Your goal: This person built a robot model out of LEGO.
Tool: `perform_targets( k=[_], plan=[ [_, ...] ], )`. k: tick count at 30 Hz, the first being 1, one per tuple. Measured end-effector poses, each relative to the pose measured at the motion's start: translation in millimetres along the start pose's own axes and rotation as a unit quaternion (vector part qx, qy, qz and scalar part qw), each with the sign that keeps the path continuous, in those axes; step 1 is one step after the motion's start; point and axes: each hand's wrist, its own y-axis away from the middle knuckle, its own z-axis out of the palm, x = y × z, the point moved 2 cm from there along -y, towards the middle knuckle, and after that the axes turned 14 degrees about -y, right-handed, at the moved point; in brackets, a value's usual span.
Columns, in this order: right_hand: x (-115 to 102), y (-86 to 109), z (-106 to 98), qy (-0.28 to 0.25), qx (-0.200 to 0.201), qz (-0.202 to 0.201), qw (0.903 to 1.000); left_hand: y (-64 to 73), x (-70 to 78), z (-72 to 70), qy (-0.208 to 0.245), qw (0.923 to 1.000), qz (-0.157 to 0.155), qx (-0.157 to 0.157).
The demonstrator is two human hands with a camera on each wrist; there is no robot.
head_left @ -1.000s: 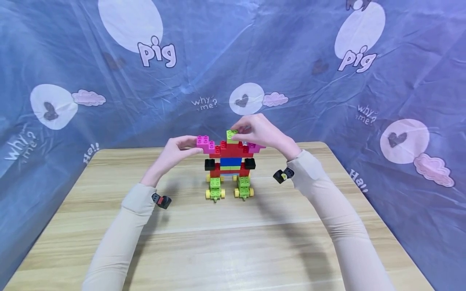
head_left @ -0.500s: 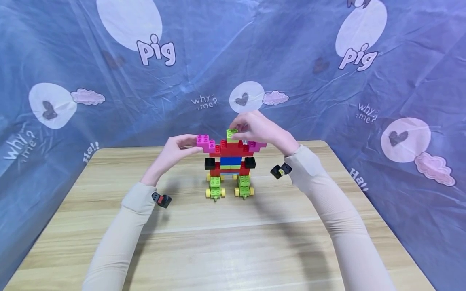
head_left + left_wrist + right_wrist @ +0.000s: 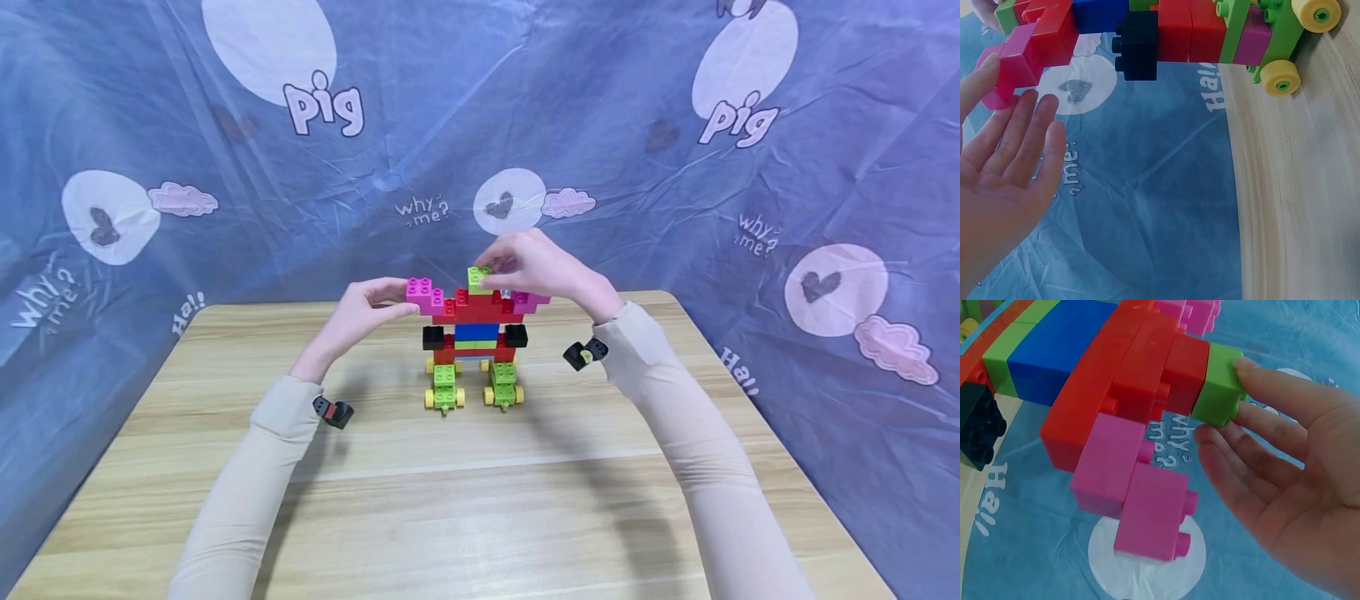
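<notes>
A toy built from chunky building bricks stands mid-table, with a red upper row (image 3: 476, 311), a blue brick (image 3: 476, 332) and black bricks (image 3: 432, 337) at its sides. My left hand (image 3: 352, 317) pinches the pink brick (image 3: 418, 289) at its left end between thumb and fingers. At the top, my right hand (image 3: 536, 267) pinches a light green brick (image 3: 1217, 384), which sits flush against a red brick (image 3: 1185, 374) in the right wrist view. Stepped pink bricks (image 3: 1150, 512) form the right end, partly hidden behind the hand in the head view.
Green wheeled bases (image 3: 444, 387) with yellow wheels (image 3: 517, 395) carry the toy on the wooden table (image 3: 465, 500). A blue printed cloth (image 3: 390, 125) hangs behind and at both sides. Small black devices (image 3: 333, 412) are worn at the wrists.
Both hands keep their hold on the pink and light green bricks. The right wrist has risen slightly since a second ago; the brick toy stands in the same place.
</notes>
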Motion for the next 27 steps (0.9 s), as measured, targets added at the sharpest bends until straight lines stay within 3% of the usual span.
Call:
perform_targets(
  k=[6,27],
  plan=[
    [7,6.6,-2,-0.007,0.018,0.023,0.9996,-0.1,0.1,-0.9,-0.008,1.0,0.003,0.001],
    [13,9.6,4,-0.023,0.034,0.036,0.9985,1.8,0.7,0.2,-0.004,1.0,0.006,-0.004]
  ],
)
